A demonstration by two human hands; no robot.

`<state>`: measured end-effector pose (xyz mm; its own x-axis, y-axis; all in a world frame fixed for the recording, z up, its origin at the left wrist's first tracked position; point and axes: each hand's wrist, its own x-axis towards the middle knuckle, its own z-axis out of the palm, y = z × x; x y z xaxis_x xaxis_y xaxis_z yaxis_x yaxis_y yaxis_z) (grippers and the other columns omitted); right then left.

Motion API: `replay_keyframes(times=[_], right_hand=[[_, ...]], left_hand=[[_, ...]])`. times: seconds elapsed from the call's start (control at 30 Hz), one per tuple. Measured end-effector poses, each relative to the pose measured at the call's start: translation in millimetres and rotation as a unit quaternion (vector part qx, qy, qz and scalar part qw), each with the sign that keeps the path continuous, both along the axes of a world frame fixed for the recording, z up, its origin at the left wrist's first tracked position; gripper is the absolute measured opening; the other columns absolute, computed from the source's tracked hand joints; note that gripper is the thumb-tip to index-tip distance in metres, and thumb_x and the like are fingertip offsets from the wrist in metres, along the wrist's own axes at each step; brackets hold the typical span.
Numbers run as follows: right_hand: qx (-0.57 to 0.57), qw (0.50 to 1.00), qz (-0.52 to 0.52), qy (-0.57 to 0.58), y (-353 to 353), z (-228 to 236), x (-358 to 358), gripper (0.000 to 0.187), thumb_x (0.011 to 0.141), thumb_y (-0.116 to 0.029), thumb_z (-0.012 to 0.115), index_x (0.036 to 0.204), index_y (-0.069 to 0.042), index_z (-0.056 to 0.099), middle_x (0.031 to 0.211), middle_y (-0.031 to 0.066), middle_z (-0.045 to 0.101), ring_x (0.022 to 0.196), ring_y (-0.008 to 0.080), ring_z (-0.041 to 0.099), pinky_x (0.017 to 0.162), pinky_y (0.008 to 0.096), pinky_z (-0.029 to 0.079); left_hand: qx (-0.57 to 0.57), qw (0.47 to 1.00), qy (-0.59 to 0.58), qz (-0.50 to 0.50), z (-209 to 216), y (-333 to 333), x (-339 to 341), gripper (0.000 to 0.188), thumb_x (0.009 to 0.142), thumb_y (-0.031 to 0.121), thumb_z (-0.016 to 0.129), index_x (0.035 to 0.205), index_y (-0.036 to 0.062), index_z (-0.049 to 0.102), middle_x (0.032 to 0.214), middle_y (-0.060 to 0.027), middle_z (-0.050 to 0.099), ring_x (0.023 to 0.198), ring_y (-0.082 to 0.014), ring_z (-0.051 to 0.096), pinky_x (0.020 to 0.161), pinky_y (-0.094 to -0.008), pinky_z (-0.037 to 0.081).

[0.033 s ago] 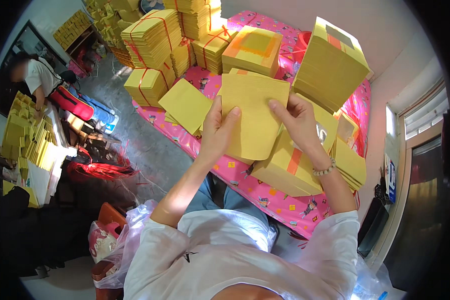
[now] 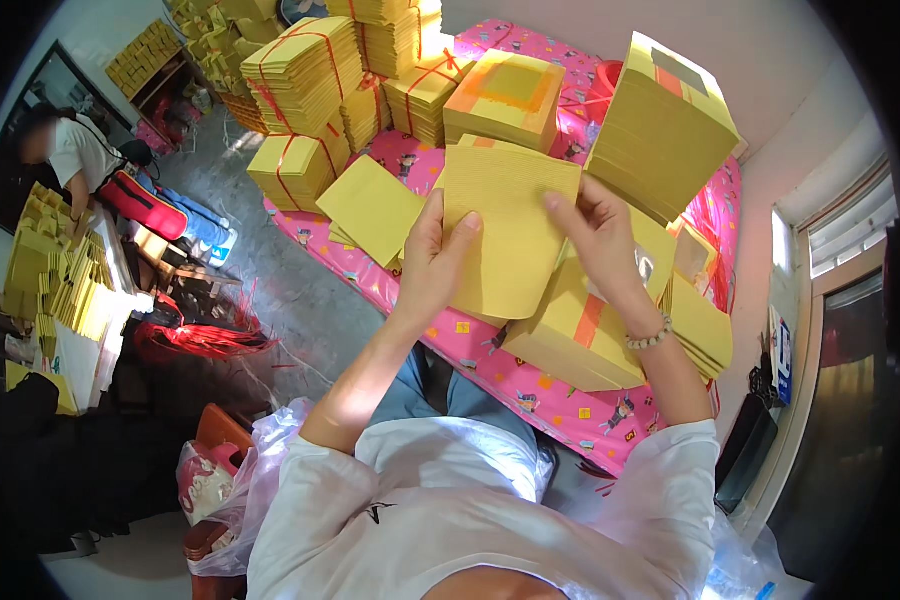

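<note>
I hold a thin stack of yellow paper sheets [image 2: 510, 235] upright in both hands above a table covered in a pink patterned cloth [image 2: 560, 400]. My left hand [image 2: 435, 262] grips its left edge, thumb on the front. My right hand [image 2: 595, 235], with a bead bracelet at the wrist, pinches the upper right part. Under the sheets lies a thick yellow bundle with an orange band [image 2: 570, 340]. A loose yellow pile [image 2: 370, 207] lies to the left of my left hand.
A tall tilted yellow stack [image 2: 660, 125] stands at the right, and an orange-bordered bundle [image 2: 505, 95] lies behind. Bundles tied with red string [image 2: 305, 65] fill the far left. A person in a white shirt [image 2: 75, 150] works at the left. Red strings [image 2: 195, 340] lie on the floor.
</note>
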<state>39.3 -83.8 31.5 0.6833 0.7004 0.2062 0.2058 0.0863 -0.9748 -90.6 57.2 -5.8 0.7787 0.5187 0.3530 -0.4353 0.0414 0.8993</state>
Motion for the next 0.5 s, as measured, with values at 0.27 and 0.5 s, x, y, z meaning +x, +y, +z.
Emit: replay_keyframes(times=[0.27,0.5], right_hand=[[-0.037,0.996,0.048,0.065,-1.2,18.8,-9.3,0.023,0.090,-0.021,0.064,0.100,0.000,0.066,0.083,0.0011,0.067,0.067,0.0030,0.058,0.058,0.0177,0.047],[-0.140,0.986,0.090,0.016,-5.7,7.5,-3.2,0.029,0.088,-0.027,0.066,0.098,0.000,0.067,0.082,0.0030,0.068,0.067,0.0054,0.062,0.057,0.0191,0.049]], left_hand=[[-0.115,0.988,0.067,-0.072,12.8,6.4,-2.8,0.036,0.095,0.010,0.050,0.130,0.0015,0.044,0.119,-0.0070,0.059,0.107,-0.0128,0.057,0.090,-0.0284,0.046],[-0.144,0.971,0.154,-0.116,18.9,18.4,-1.3,0.038,0.097,0.016,0.050,0.132,0.0021,0.044,0.120,-0.0083,0.059,0.108,-0.0155,0.058,0.090,-0.0301,0.047]])
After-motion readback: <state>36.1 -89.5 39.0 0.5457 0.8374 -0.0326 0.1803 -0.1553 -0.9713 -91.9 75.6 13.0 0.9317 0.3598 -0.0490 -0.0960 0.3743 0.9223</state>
